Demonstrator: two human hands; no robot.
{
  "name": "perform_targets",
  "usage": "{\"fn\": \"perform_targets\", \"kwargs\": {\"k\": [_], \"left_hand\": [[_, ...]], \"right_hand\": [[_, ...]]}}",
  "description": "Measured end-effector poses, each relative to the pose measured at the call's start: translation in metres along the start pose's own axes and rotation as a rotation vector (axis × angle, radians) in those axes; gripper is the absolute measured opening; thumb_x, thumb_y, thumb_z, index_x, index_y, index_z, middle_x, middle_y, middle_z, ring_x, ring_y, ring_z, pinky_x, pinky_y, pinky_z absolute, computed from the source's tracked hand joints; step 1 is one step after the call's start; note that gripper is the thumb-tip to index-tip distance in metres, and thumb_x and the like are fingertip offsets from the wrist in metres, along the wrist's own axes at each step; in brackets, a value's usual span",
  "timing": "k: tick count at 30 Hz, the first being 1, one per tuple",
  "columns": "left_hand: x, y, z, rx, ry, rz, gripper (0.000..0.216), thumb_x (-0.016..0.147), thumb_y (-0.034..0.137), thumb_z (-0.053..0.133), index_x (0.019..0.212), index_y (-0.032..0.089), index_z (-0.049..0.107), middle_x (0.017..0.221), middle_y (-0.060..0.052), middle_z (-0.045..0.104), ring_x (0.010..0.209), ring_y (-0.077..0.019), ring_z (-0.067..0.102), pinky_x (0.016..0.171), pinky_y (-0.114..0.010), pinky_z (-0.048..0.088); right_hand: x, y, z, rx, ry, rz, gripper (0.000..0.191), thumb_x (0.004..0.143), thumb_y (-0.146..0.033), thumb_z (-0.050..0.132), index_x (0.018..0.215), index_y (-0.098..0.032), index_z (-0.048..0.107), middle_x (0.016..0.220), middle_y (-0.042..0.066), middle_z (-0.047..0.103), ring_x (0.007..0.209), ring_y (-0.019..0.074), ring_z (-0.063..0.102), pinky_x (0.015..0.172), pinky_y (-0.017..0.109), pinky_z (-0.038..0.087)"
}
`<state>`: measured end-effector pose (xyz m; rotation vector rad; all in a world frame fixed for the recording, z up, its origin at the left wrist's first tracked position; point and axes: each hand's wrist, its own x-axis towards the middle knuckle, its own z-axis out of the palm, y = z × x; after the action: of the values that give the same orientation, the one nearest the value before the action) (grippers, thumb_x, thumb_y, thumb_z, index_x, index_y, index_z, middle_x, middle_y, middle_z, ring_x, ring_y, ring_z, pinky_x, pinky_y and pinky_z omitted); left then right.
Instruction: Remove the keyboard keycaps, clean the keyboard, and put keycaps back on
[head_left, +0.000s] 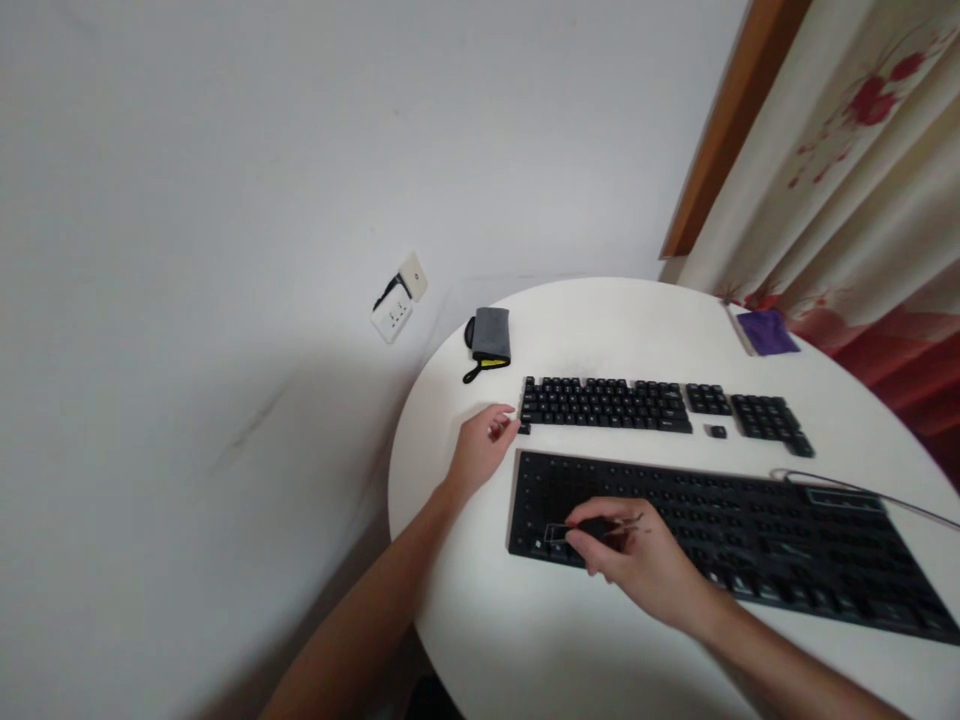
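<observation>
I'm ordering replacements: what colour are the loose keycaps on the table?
The loose keycaps are black (head view).

Hands (484, 447): two. Keyboard (780, 550): one. Keycap puller (595, 527): one. Keycap groups (606, 404): three. Gray pouch (492, 333): one. Purple item (767, 332): one. Wall plates (392, 314): two. Surface (600, 325): one.

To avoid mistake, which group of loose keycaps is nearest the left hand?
The largest group, farthest left; it alone lies right beside the left hand.

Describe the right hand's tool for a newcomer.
On the round white table, find the large black keyboard. Over its left part, the right hand pinches the tool; its thin wire loop sets it apart from the solid black keycaps.
</observation>
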<state>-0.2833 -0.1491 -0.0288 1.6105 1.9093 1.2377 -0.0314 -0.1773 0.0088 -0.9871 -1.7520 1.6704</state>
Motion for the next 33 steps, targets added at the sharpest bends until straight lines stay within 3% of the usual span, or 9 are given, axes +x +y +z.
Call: {"fn": "perform_targets", "kwargs": {"k": [7,13,21,24,27,33], "left_hand": [[-0.001,-0.004,0.000,-0.014,-0.022,0.009,0.020,0.090,0.028,0.056,0.106,0.018,0.066,0.076,0.001,0.066,0.064,-0.0123,0.059,0.063,-0.023,0.047],[-0.001,-0.009,0.002,-0.027,-0.023,0.022,0.020,0.090,0.026,0.054,0.105,0.019,0.066,0.073,0.001,0.065,0.063,-0.0126,0.059,0.061,-0.023,0.046],[-0.003,-0.012,0.001,-0.079,-0.036,0.027,0.022,0.089,0.022,0.054,0.108,0.019,0.065,0.073,0.002,0.064,0.064,-0.0120,0.058,0.063,-0.022,0.045],[-0.004,-0.013,0.001,-0.094,-0.038,0.025,0.022,0.089,0.021,0.054,0.108,0.019,0.065,0.073,0.002,0.064,0.064,-0.0118,0.058,0.063,-0.022,0.044],[-0.004,-0.014,0.001,-0.118,-0.039,0.024,0.022,0.090,0.022,0.053,0.108,0.018,0.065,0.073,0.002,0.064,0.064,-0.0119,0.058,0.064,-0.022,0.044],[-0.003,-0.011,-0.001,-0.142,-0.043,0.011,0.022,0.089,0.022,0.053,0.107,0.018,0.065,0.071,0.002,0.064,0.061,-0.0111,0.055,0.062,-0.022,0.043]], "right_hand": [[-0.003,0.005,0.008,-0.248,-0.122,-0.136,0.019,0.090,-0.036,0.062,0.090,-0.020,0.072,0.080,0.003,0.071,0.060,0.0134,0.061,0.054,0.024,0.046],[0.002,-0.013,0.015,-0.430,-0.192,-0.215,0.017,0.091,-0.034,0.062,0.095,-0.021,0.072,0.090,0.005,0.074,0.079,0.0198,0.068,0.068,0.028,0.050],[0.015,-0.035,0.038,-0.862,-0.298,-0.250,0.017,0.092,-0.030,0.058,0.082,-0.018,0.065,0.080,0.007,0.069,0.072,0.0221,0.065,0.066,0.030,0.043],[0.013,-0.032,0.034,-0.829,-0.297,-0.221,0.016,0.093,-0.025,0.054,0.081,-0.019,0.063,0.076,0.004,0.067,0.067,0.0186,0.062,0.063,0.028,0.041],[0.008,-0.021,0.026,-0.657,-0.270,-0.208,0.016,0.093,-0.021,0.051,0.082,-0.020,0.063,0.074,0.001,0.064,0.065,0.0150,0.059,0.060,0.025,0.040],[0.003,0.002,0.021,-0.467,-0.218,-0.301,0.012,0.090,-0.016,0.052,0.081,-0.019,0.060,0.075,-0.001,0.061,0.068,0.0127,0.057,0.061,0.023,0.040]]}}
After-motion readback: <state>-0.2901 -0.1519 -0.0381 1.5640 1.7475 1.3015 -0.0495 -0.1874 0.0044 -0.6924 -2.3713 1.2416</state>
